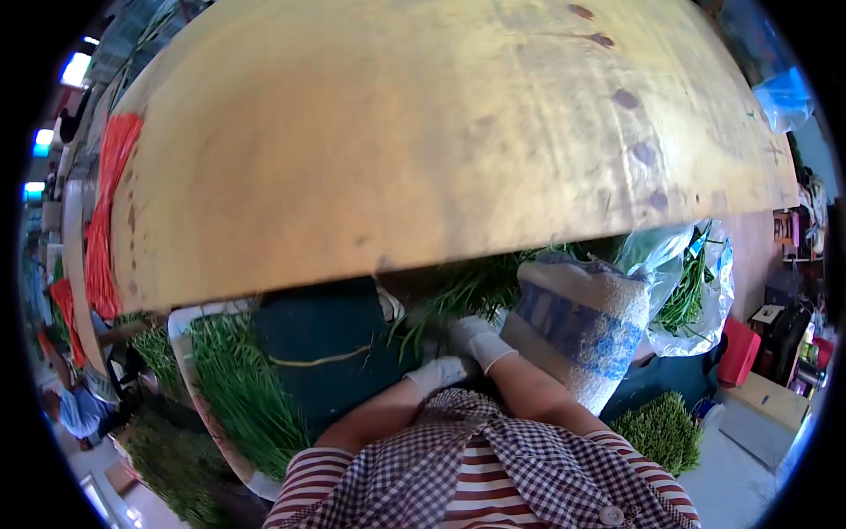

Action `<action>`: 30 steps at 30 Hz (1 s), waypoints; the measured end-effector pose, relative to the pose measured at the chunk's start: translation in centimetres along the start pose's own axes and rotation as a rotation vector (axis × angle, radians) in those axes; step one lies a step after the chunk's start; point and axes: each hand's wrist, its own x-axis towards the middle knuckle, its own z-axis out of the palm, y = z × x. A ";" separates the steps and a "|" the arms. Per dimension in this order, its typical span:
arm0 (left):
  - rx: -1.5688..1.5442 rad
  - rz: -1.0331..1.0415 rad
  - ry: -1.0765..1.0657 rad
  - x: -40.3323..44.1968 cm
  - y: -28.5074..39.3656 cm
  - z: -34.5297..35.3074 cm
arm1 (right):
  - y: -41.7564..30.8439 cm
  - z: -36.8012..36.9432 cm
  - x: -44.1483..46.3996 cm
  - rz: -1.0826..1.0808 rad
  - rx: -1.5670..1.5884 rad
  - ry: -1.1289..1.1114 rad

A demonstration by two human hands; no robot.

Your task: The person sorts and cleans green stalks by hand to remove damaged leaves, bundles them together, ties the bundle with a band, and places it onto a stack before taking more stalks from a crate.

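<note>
Both my hands wear pale gloves and are close together below the wooden table's front edge. My left hand (441, 372) is low in front of my body, its fingers too unclear to make out. Just above and to its right, my right hand (480, 339) is beside long green stalks (467, 286) at the table edge; its fingers are also indistinct. A blue and white towel (573, 322) lies to the right of my hands. Left of them is a dark green surface (326, 344) with a thin yellowish strip (322, 360) across it.
The large wooden table (397, 141) spans the top. A container of green stalks (242, 388) stands left, a plastic bag of greens (687, 291) right. Red strings (106, 220) hang at the table's left. Another person (84, 410) is at far left. A red object (738, 351) is right.
</note>
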 end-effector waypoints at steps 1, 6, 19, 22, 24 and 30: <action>0.016 0.004 0.009 0.0 -0.1 -0.4 | -1.0 -0.5 -1.6 -0.021 -0.077 -0.007; 0.094 -0.004 0.040 -0.9 -1.0 -1.3 | -2.3 0.5 -6.3 -0.102 -0.370 0.145; 0.184 -0.235 0.286 1.1 -6.5 1.0 | -0.1 3.5 -5.0 -0.081 0.271 0.055; 0.226 -0.259 0.288 -0.4 -6.7 0.2 | -0.9 5.8 -3.8 -0.073 0.295 0.048; 0.239 -0.270 0.276 -1.4 -7.0 0.1 | -2.0 5.3 -5.2 -0.121 0.294 -0.055; 0.275 -0.273 0.316 -1.6 -6.6 0.7 | -3.6 18.9 1.3 0.094 0.153 0.136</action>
